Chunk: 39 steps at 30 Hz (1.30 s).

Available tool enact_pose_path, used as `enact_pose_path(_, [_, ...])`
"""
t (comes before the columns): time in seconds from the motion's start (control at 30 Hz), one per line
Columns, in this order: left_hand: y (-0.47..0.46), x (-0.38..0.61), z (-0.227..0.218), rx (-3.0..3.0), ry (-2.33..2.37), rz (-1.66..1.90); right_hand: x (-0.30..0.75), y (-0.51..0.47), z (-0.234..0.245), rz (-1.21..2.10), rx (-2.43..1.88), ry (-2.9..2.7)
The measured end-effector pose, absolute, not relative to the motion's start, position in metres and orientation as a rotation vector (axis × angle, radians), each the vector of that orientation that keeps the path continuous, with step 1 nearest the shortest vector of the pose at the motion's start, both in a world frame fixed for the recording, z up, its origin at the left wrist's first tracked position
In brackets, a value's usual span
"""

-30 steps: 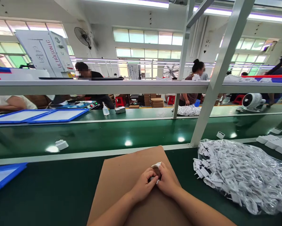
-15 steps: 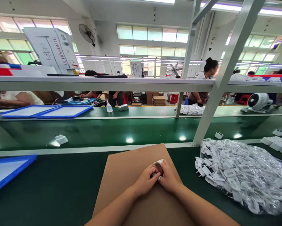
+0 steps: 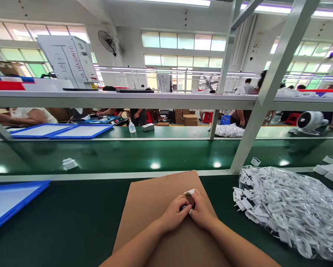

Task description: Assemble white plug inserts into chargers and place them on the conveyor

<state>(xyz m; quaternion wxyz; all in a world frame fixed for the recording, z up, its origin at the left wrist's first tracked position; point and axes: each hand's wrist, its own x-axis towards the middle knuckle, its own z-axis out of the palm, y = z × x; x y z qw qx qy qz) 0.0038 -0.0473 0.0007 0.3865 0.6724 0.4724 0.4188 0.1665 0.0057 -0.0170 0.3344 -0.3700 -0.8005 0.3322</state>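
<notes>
The left hand (image 3: 173,216) and right hand (image 3: 202,214) are closed together, fingertips clamped on a small white part (image 3: 189,192). The part is mostly hidden; only a pale rounded edge shows at 12 o'clock of the fingers. It is held over a brown cardboard sheet (image 3: 146,207) on the green table (image 3: 71,222). A clear bag of white plastic pieces (image 3: 289,207) lies at 3 o'clock.

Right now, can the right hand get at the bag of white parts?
Probably yes. The bag of white parts lies on the green table beside the right hand with nothing between them, though that hand and the left hand pinch a small piece.
</notes>
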Motion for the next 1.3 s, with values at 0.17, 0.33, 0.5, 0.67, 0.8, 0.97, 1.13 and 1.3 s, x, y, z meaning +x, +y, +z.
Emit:
enact_pose_path(0.17, [-0.0457, -0.0004, 0.0020, 1.725, 1.123, 1.072, 0.1673, 0.0068, -0.0165, 0.889, -0.952, -2.099])
enact_pose_path(0.33, [-0.0455, -0.0026, 0.0049, 1.736, 1.068, 1.088, 0.1678, 0.0092, -0.0157, 0.876, -0.968, -2.113])
enact_pose_path(0.5, [-0.0454, -0.0018, 0.0013, 1.766, 1.044, 1.119, 0.1678, 0.0076, -0.0105, 0.879, -0.986, -2.126])
enact_pose_path(0.67, [-0.0455, 0.0001, -0.0034, 1.788, 1.041, 1.141, 0.1682, 0.0073, -0.0125, 0.847, -1.030, -2.124])
enact_pose_path(0.8, [-0.0453, 0.0013, -0.0045, 1.799, 1.038, 1.158, 0.1686, 0.0077, -0.0141, 0.850, -1.010, -2.122])
enact_pose_path(0.97, [-0.0452, 0.0019, -0.0041, 1.819, 1.040, 1.155, 0.1685, 0.0070, -0.0122, 0.862, -1.009, -2.119])
enact_pose_path(1.13, [-0.0449, 0.0029, -0.0044, 1.831, 1.024, 1.174, 0.1688, 0.0065, -0.0114, 0.856, -1.011, -2.129])
enact_pose_path(1.3, [-0.0455, 0.0024, -0.0031, 1.844, 1.014, 1.171, 0.1688, 0.0058, -0.0109, 0.850, -1.023, -2.137])
